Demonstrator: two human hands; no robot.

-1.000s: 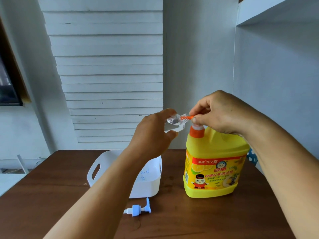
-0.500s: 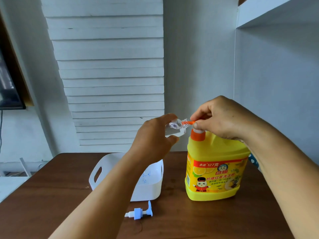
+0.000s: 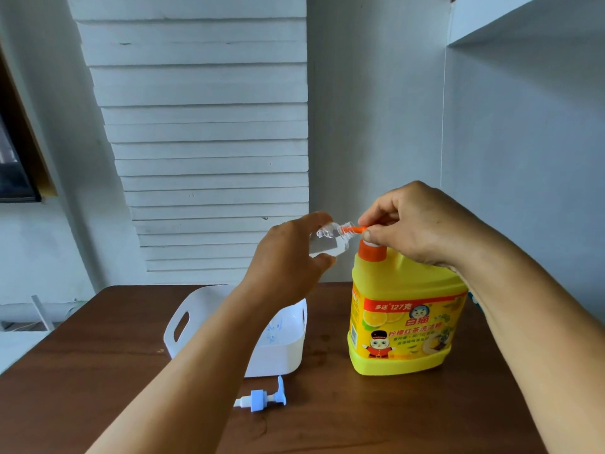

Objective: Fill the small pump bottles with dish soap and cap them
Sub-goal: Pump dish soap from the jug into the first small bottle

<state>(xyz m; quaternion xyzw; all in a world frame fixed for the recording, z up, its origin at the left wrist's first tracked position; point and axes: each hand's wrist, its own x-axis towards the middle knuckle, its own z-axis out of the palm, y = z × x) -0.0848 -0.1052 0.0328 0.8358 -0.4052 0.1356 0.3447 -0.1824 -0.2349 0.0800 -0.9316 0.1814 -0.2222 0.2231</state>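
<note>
A large yellow dish soap jug (image 3: 406,326) stands upright on the brown table (image 3: 98,371). My right hand (image 3: 415,224) rests closed on its orange pump head (image 3: 355,229), whose nozzle points left. My left hand (image 3: 288,257) holds a small clear bottle (image 3: 327,244) tilted, its open neck against the nozzle tip. A loose blue and white pump cap (image 3: 262,398) lies on the table in front of the white basket (image 3: 183,322).
The white basket stands left of the jug and holds something blue and clear, mostly hidden by my left arm. A grey wall with white slats rises behind the table. A white shelf (image 3: 523,18) juts out at the upper right.
Both hands and the small bottle hold the same pose at the nozzle. The camera has tilted up slightly, so everything sits lower in the view.
</note>
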